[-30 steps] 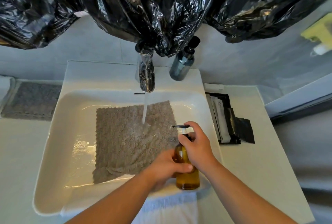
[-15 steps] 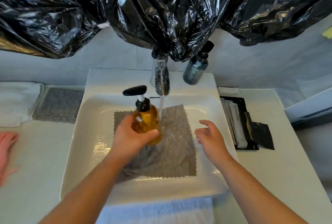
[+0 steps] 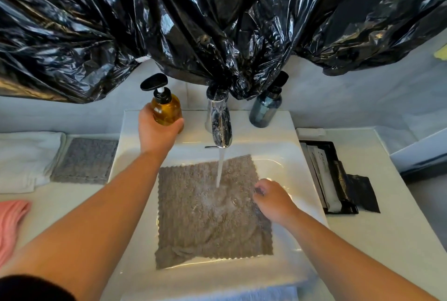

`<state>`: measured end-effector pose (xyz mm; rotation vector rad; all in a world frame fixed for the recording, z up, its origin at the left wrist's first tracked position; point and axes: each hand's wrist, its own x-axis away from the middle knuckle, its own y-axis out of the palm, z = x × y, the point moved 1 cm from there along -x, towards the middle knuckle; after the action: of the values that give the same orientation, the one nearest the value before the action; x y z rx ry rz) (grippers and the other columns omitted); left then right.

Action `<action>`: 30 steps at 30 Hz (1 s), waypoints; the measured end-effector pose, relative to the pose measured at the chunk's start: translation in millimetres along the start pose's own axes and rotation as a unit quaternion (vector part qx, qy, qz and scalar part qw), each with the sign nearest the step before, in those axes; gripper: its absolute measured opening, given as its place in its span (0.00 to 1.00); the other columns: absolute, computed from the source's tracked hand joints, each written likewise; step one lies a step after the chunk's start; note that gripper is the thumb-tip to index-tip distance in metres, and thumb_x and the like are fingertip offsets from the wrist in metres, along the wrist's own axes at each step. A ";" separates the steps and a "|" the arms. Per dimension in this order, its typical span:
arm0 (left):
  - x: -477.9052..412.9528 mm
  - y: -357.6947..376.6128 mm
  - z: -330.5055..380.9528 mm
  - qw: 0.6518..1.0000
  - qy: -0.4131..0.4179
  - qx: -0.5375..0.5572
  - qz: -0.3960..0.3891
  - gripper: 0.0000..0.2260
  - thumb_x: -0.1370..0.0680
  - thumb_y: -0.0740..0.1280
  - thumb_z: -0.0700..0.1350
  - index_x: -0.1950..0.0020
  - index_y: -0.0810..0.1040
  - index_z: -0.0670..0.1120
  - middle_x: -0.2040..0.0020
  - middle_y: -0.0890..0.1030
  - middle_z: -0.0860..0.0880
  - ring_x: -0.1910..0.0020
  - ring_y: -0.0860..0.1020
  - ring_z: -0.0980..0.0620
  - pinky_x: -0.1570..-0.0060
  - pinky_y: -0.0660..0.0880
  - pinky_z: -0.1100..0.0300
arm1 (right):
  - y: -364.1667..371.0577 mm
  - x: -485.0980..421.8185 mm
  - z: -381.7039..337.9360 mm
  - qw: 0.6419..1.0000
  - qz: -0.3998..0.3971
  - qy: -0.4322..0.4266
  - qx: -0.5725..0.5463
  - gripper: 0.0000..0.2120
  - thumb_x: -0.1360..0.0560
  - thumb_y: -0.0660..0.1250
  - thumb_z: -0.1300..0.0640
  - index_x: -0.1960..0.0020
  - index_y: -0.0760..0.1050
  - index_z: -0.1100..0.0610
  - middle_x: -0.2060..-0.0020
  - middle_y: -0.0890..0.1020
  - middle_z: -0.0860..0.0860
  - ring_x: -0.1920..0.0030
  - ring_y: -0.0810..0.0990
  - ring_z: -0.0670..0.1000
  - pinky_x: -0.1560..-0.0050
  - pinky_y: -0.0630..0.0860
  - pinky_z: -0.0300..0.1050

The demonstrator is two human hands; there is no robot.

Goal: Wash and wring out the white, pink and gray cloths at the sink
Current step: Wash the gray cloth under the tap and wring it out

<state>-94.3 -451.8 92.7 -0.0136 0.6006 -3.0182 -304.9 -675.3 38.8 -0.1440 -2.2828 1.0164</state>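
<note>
Your left hand [image 3: 154,129] covers the lower part of the amber soap bottle [image 3: 167,109], your right hand [image 3: 273,201] hides part of the right edge of the gray cloth [image 3: 205,216], the black plastic sheeting [image 3: 193,22] masks the top of the tap [image 3: 220,126], and the pink cloth [image 3: 11,223] and white cloth [image 3: 24,158] on the worktop [image 3: 362,240] run off the left edge.

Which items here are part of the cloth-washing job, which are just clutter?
In use: wet gray cloth, sink, tap, soap bottle, left hand, right hand, spare gray cloth, white cloth, pink cloth.
Lying about: dark bottle, black tray, black plastic bags.
</note>
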 end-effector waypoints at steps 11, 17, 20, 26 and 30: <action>54.8 -19.3 -68.9 0.955 -0.010 -0.258 -0.148 0.15 0.22 0.70 0.48 0.37 0.79 0.45 0.41 0.80 0.46 0.44 0.79 0.45 0.43 0.76 0.53 | -11.1 -53.2 -15.0 0.993 0.077 -0.079 0.043 0.14 0.18 0.61 0.60 0.32 0.72 0.57 0.35 0.75 0.52 0.39 0.77 0.53 0.36 0.74 0.47; 43.6 -9.9 -70.1 0.821 0.018 -0.486 -0.298 0.14 0.25 0.73 0.48 0.40 0.78 0.50 0.43 0.79 0.47 0.46 0.76 0.46 0.45 0.77 0.51 | -3.3 -77.7 -25.4 0.973 -0.025 -0.123 0.192 0.12 0.18 0.63 0.59 0.35 0.77 0.55 0.39 0.78 0.55 0.42 0.80 0.59 0.47 0.75 0.48; 43.6 -7.0 -55.3 0.838 0.014 -0.468 -0.281 0.05 0.23 0.67 0.43 0.49 0.82 0.48 0.50 0.81 0.48 0.53 0.78 0.48 0.50 0.79 0.53 | -9.7 -75.3 -29.2 0.980 0.009 -0.127 0.155 0.08 0.17 0.63 0.57 0.50 0.81 0.56 0.52 0.78 0.53 0.49 0.80 0.58 0.55 0.69 0.44; 90.0 -42.1 -35.8 0.845 0.113 -0.403 -0.332 0.05 0.20 0.68 0.43 0.49 0.83 0.48 0.49 0.77 0.52 0.50 0.74 0.53 0.45 0.74 0.61 | -20.7 -3.9 -2.0 0.980 0.028 -0.174 0.086 0.11 0.20 0.67 0.55 0.61 0.78 0.52 0.60 0.75 0.50 0.57 0.75 0.50 0.55 0.71 0.42; 125.9 -65.8 -62.9 0.760 0.067 -0.450 -0.464 0.15 0.26 0.63 0.59 0.53 0.81 0.50 0.51 0.78 0.54 0.52 0.76 0.53 0.48 0.76 0.58 | 1.7 30.8 34.7 0.961 -0.087 -0.170 0.199 0.08 0.20 0.65 0.53 0.48 0.84 0.47 0.54 0.75 0.44 0.49 0.73 0.47 0.45 0.72 0.43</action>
<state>-225.2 -375.3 59.3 -0.1929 2.6780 -3.0526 -350.1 -685.7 35.5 0.4213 -2.2765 1.4677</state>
